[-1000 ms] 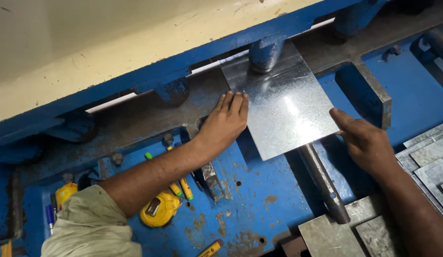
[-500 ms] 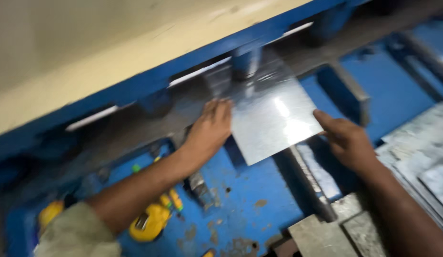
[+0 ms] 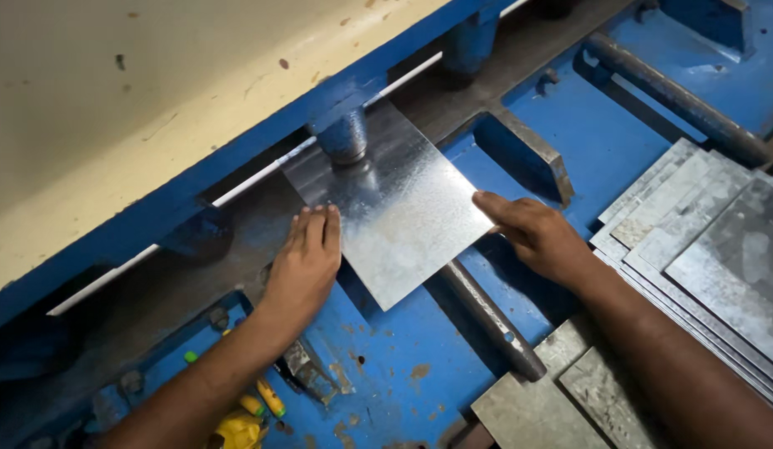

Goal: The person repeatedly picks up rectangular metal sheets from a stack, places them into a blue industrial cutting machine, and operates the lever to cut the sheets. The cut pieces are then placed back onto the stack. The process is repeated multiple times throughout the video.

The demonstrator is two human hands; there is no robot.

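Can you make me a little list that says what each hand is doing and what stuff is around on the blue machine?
left hand: flat on the left edge of the metal sheet
right hand: fingers touch the sheet's right edge
sheet: shiny, lies on the blue machine bed, far end under a round clamp foot
right side: stack of cut sheets
near edge: two grey metal pieces
under the sheet: a steel bar
lower left: yellow tool, partly hidden
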